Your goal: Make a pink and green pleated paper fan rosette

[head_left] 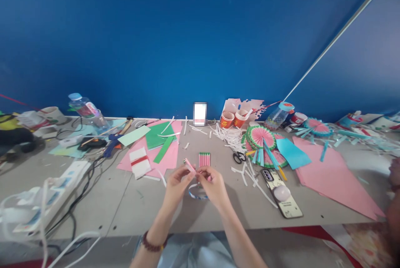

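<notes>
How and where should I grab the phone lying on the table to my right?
The phone is likely best pinched by its long edges at the near end, from your side: it lies flat, camera lenses at its far end, with a rounded white bump mid-back.

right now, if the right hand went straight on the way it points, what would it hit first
Likely the pink paper held in the left hand, then that hand itself; depth is unclear.

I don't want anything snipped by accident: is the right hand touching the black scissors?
Apart. The head view plainly shows bare tabletop between the right hand and the black scissors.
</notes>
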{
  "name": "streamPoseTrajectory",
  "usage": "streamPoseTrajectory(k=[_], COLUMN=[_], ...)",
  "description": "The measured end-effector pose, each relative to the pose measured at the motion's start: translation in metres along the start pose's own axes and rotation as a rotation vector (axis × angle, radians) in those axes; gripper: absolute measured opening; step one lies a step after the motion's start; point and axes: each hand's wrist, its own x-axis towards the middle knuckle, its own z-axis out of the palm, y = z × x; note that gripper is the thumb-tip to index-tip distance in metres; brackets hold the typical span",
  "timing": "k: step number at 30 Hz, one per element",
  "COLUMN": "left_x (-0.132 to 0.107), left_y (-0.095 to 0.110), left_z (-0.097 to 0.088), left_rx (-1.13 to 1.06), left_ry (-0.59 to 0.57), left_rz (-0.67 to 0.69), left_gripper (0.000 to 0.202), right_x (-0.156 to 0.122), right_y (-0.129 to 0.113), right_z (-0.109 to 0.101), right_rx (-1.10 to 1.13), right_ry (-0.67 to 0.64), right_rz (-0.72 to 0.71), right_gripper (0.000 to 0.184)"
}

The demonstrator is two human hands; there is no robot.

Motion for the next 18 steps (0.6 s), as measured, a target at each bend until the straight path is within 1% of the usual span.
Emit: streamPoseTrajectory(k=[2, 4, 7, 13, 18], left_x=[-0.002, -0.003, -0.003, 0.001, 0.003], left_y=[-0.001, 0.000, 0.003, 0.007, 0.011], left_z=[0.000, 0.001, 0.001, 0.000, -0.001], left_rx=[0.062, 0.105, 0.108, 0.086, 0.093], left_ry=[-0.005, 0.035, 0.096, 0.184, 0.216], left_rz=[0.035, 0.057, 0.073, 0.035, 0.005], left_gripper=[0.020, 0.021, 0.020, 0.020, 0.020], right_x=[0.000, -0.001, -0.002, -0.003, -0.003], right_y=[0.000, -0.001, 0.000, 0.000, 0.000], right_z=[0.001, 0.002, 0.004, 0.002, 0.002], right_rx=[-0.008, -0.009, -0.023, -0.027, -0.063], right_ry=[-0.004, -0.005, 0.012, -0.004, 0.009], right_rz=[-0.011, -0.008, -0.021, -0.025, -0.029], right_gripper=[0.017, 0.020, 0.021, 0.014, 0.012])
